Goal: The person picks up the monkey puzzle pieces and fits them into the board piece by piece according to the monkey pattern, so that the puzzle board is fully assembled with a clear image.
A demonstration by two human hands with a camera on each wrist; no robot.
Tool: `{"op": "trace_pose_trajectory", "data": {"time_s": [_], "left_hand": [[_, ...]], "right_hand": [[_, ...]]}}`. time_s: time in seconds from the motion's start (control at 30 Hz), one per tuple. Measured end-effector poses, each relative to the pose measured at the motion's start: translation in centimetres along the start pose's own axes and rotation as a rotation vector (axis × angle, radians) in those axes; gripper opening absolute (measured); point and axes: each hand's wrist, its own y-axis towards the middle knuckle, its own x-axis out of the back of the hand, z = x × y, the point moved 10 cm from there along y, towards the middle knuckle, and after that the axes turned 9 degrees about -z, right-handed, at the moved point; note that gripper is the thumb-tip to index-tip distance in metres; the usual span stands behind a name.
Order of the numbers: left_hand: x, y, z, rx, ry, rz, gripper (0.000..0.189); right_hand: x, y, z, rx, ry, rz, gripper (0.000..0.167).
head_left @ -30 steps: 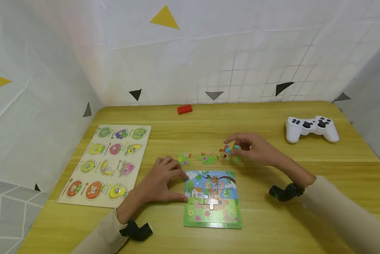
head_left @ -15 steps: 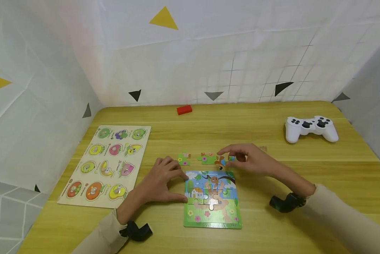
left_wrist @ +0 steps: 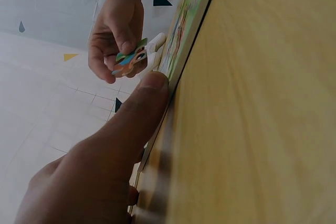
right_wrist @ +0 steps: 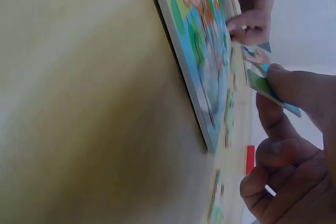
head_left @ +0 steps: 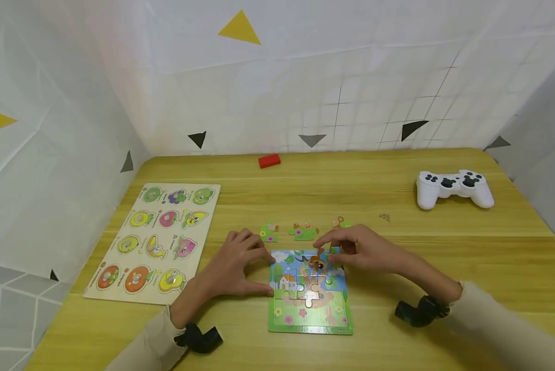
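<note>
A square jigsaw puzzle board [head_left: 311, 315] with a green border lies before me, part of its picture made of interlocking pieces. My left hand [head_left: 237, 265] rests at its left side, thumb and forefinger spread apart along that edge; the left wrist view shows the thumb [left_wrist: 149, 95] against the edge. Between thumb and fingers, my right hand [head_left: 363, 250] pinches a puzzle piece [head_left: 318, 266] with an orange animal's face and blue. In the left wrist view this piece [left_wrist: 128, 62] is tilted and raised above the board. The right fingers partly cover it.
Behind the board, loose jigsaw pieces lie in a row: a left one [head_left: 269, 234], a middle one [head_left: 304, 233] and a right one [head_left: 341, 223]. A wooden fruit puzzle [head_left: 166, 239] lies left, a white game controller [head_left: 454, 188] right, a red block [head_left: 270, 161] at the back.
My right hand has brought the pinched puzzle piece from the row of loose pieces toward me, over the board's upper right. The right loose piece is uncovered. My left hand stays put.
</note>
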Motion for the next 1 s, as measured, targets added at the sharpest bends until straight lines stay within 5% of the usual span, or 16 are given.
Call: {"op": "trace_pose_trajectory", "data": {"time_s": [0.3,0.57,1.0], "left_hand": [[0.0,-0.1,0.1,-0.001,0.005,-0.001,0.057],[0.0,-0.2,0.0,0.001,0.004,0.0,0.058],[0.1,0.0,-0.1,-0.005,0.011,-0.004,0.057]], "right_hand": [[-2.5,-1.0,1.3,0.052,0.039,0.113,0.029],[-3.6,-1.6,1.2,0.006,0.023,0.169,0.026],[-3.9,-1.9,2.7,0.095,-0.368,0.109,0.025]]}}
